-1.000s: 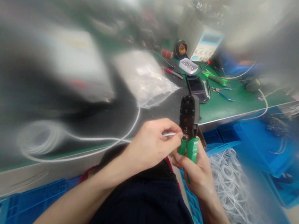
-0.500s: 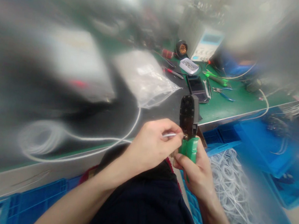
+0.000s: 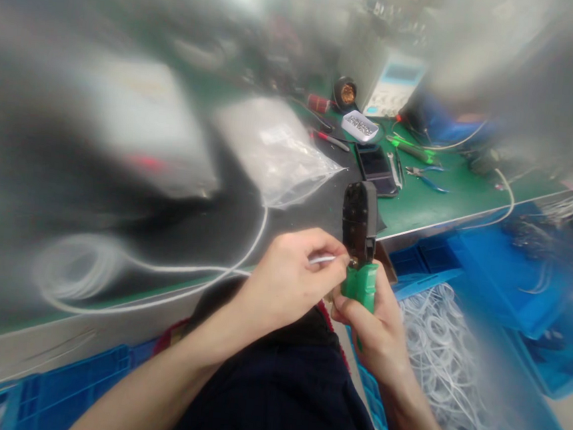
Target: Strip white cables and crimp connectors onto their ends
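My right hand (image 3: pixel 375 316) is closed round the green handles of a crimping tool (image 3: pixel 359 221), whose dark head points up and away from me. Between thumb and fingers, my left hand (image 3: pixel 294 272) pinches a white cable (image 3: pixel 321 259) close to its end. That end meets the side of the crimping tool just above the green grips; whether it sits inside the jaws I cannot make out. The rest of the cable runs left under my wrist to a loose coil (image 3: pixel 78 269) on the bench.
A clear plastic bag (image 3: pixel 282 154) lies on the black mat. Behind the tool are a phone-like dark slab (image 3: pixel 377 169), a white tray of small metal parts (image 3: pixel 360 126), and blue-handled pliers (image 3: pixel 427 178). A blue crate (image 3: pixel 425 286) with coiled white cables stands low at right.
Hardly anything differs. The view has shifted slightly, and both hands keep the same hold on the cable and the crimping tool.
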Motion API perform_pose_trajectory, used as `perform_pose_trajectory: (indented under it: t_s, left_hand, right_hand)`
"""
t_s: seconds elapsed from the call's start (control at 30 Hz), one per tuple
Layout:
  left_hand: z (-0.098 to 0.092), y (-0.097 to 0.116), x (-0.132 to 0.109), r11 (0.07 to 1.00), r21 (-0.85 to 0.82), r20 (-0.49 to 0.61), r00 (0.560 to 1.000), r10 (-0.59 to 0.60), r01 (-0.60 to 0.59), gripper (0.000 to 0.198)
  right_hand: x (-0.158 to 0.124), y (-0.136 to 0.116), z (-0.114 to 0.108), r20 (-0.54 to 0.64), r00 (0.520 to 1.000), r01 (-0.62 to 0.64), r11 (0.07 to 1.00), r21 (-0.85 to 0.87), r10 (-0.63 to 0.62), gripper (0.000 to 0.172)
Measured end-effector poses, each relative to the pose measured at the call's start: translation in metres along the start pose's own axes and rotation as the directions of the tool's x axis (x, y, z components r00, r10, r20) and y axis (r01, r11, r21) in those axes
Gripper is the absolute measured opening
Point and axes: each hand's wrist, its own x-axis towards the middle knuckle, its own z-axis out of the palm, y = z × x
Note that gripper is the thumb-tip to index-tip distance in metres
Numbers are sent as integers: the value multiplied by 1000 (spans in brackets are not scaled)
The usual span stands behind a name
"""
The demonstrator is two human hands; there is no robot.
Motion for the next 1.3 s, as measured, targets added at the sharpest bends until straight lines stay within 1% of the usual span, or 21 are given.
perform_pose_trajectory:
  t_s: [0.2, 0.37, 0.57, 0.7, 0.87, 0.93, 1.0, 1.07, 1.1, 1.17, 1.2, 1.23, 1.3]
  left_hand:
    - [1, 0, 0, 1000, 21, -14, 1000, 3, -2, 11]
    - [1, 0, 0, 1000, 7, -17, 1000, -4, 4, 12]
    - [3, 0, 0, 1000, -10, -17, 1000, -19, 18, 11]
    - [3, -2, 0, 1000, -18, -21, 1000, -17, 16, 11]
    - [3, -3, 1, 1000, -16, -19, 1000, -18, 18, 12]
    - [2, -2, 1, 1000, -25, -14, 1000, -18, 18, 13]
    - [0, -2, -1, 999, -45, -5, 1000, -15, 15, 14]
    - [-3, -2, -4, 996, -80, -1, 1000, -26, 25, 15]
    - [-5, -3, -6, 994, -104, -3, 999, -38, 37, 16]
    - [-8, -5, -11, 985, -160, -14, 998, -66, 62, 17]
    - [-10, -7, -14, 980, -187, -23, 997, -78, 72, 19]
    - [-11, -9, -17, 974, -211, -32, 996, -89, 80, 20]
    - [-13, -13, -23, 961, -259, -52, 992, -113, 96, 22]
  right_hand:
    - [1, -4, 2, -19, 999, 24, 996, -84, -25, 35]
    - [2, -7, 3, -37, 998, 47, 985, -168, -54, 34]
    - [3, -5, 3, -38, 998, 41, 982, -187, -49, 34]
    - [3, -7, 4, -40, 998, 48, 977, -206, -57, 30]
    - [1, -7, 7, -78, 992, 75, 964, -254, -97, 22]
    - [1, -4, 4, -80, 994, 59, 972, -229, -79, 18]
    - [4, 1, -3, -98, 992, 51, 962, -267, -80, 21]
    - [9, 6, -16, -155, 977, 72, 905, -419, -150, 33]
    - [12, 8, -23, -185, 960, 84, 849, -522, -209, 41]
    - [21, 11, -41, -207, 920, 88, 691, -718, -332, 55]
    - [26, 12, -50, -193, 905, 78, 593, -801, -380, 60]
    - [31, 13, -59, -172, 895, 59, 494, -868, -411, 64]
    - [41, 14, -73, -125, 893, 13, 304, -953, -432, 70]
